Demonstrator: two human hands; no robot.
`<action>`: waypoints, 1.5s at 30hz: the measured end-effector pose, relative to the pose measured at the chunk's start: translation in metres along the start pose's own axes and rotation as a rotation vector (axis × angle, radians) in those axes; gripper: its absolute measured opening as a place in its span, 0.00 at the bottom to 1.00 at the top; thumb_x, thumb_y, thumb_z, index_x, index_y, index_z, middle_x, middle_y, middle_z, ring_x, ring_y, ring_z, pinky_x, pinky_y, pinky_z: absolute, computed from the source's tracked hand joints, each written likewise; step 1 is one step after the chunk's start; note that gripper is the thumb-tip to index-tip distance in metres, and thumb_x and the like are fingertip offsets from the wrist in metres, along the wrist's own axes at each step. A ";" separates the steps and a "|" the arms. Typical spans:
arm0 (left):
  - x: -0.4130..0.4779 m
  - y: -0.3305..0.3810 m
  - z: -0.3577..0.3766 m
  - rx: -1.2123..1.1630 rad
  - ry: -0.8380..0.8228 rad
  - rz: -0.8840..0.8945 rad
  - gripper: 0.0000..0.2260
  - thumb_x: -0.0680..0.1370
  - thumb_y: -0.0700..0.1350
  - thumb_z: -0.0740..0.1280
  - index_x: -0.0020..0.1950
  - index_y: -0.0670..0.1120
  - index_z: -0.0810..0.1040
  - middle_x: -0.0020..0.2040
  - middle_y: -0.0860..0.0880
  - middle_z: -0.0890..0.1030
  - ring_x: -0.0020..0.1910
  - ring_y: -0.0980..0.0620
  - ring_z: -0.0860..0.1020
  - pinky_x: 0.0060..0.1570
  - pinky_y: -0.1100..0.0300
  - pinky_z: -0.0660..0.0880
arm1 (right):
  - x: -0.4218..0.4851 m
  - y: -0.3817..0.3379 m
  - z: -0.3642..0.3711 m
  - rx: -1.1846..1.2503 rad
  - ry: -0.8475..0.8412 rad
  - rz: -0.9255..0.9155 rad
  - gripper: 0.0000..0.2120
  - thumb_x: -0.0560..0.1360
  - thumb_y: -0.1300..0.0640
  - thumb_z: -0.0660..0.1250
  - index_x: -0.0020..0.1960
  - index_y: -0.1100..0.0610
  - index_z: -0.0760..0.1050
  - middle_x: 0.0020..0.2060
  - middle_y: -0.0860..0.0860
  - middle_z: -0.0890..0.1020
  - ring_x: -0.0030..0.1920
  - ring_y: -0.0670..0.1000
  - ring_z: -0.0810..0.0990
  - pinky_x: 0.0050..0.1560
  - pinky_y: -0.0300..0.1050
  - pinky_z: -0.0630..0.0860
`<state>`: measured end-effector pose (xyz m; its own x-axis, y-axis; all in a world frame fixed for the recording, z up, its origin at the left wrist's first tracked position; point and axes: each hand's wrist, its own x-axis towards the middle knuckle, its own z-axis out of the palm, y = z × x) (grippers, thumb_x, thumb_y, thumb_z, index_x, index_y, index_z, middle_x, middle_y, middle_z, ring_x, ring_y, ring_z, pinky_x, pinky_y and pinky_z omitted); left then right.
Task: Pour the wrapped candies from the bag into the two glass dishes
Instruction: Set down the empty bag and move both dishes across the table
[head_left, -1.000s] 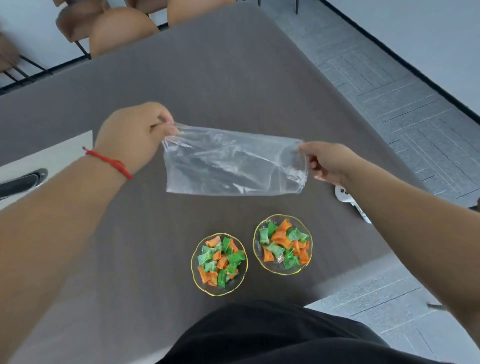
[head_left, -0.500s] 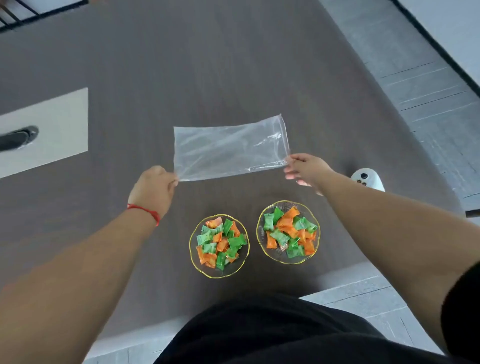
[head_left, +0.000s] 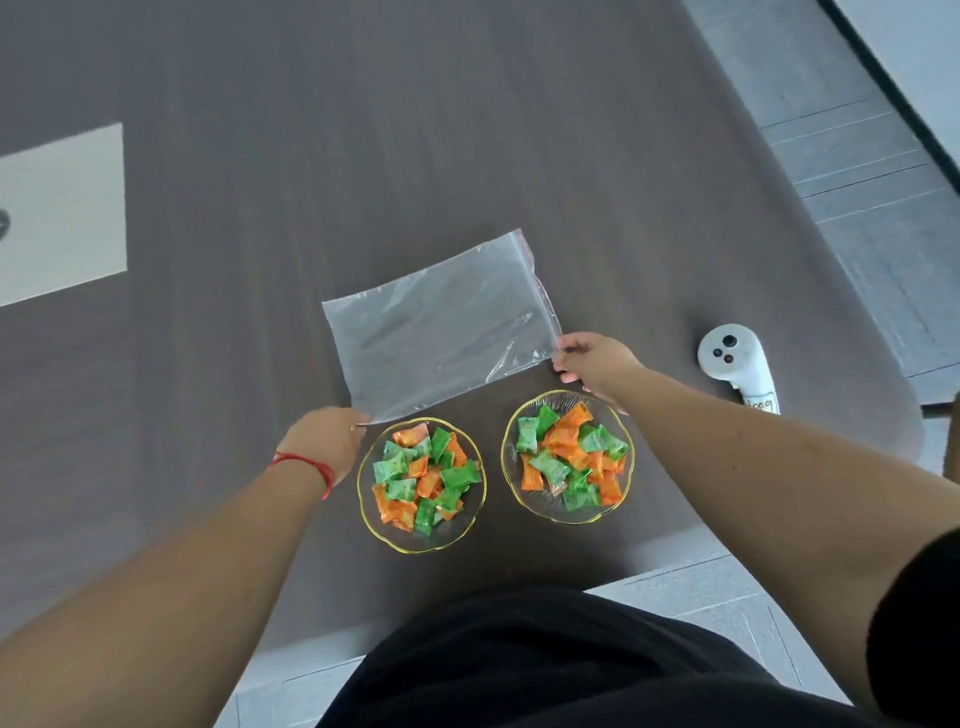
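One dark grey-brown table (head_left: 415, 156) fills most of the frame, its upper half bare; its rounded edge runs down the right side and turns along the bottom, with grey floor tiles (head_left: 857, 208) beyond. One pale rectangular panel (head_left: 62, 213) sits at the left edge of the frame. One clear zip bag (head_left: 441, 322) lies flat and empty at centre, its sealing strip on the right. Two gold-rimmed glass dishes stand side by side just below it, apart from each other: the left dish (head_left: 470, 514) and the right dish (head_left: 621, 499), each heaped with green and orange wrapped candies (head_left: 421, 478). One white controller (head_left: 735, 364) lies near the table's right edge, with a handwritten label too small to read. The left hand (head_left: 324, 441), with one red string (head_left: 306, 462) at its wrist, pinches the bag's lower left corner. The right hand (head_left: 592, 358) pinches the lower right corner, its wrist crossing above the right dish's rim
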<state>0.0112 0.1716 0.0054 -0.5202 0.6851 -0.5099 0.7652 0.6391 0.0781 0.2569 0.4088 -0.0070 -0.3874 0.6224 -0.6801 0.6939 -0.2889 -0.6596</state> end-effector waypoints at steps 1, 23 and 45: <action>-0.002 0.002 -0.001 -0.075 -0.019 -0.026 0.16 0.79 0.43 0.59 0.67 0.48 0.73 0.62 0.41 0.78 0.60 0.40 0.75 0.59 0.51 0.71 | -0.002 0.000 -0.001 -0.055 0.009 -0.008 0.15 0.75 0.53 0.66 0.61 0.51 0.74 0.45 0.52 0.84 0.43 0.50 0.82 0.41 0.41 0.74; -0.057 -0.023 0.030 -0.824 -0.266 -0.335 0.09 0.78 0.36 0.57 0.39 0.41 0.73 0.34 0.39 0.79 0.35 0.43 0.80 0.42 0.50 0.81 | -0.038 0.030 -0.006 -0.916 -0.153 -0.269 0.14 0.82 0.50 0.50 0.59 0.53 0.71 0.45 0.50 0.78 0.45 0.53 0.75 0.46 0.48 0.72; -0.036 -0.309 -0.098 -1.304 -0.029 -0.437 0.05 0.78 0.34 0.60 0.45 0.39 0.73 0.33 0.39 0.80 0.25 0.52 0.81 0.27 0.61 0.80 | -0.026 -0.217 0.219 -0.582 -0.132 -0.382 0.10 0.79 0.60 0.54 0.44 0.55 0.73 0.31 0.51 0.78 0.31 0.53 0.78 0.43 0.49 0.77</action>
<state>-0.2434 -0.0159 0.0840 -0.6037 0.3483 -0.7171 -0.3727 0.6718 0.6401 -0.0168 0.2967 0.0838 -0.7131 0.4989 -0.4926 0.6924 0.3905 -0.6067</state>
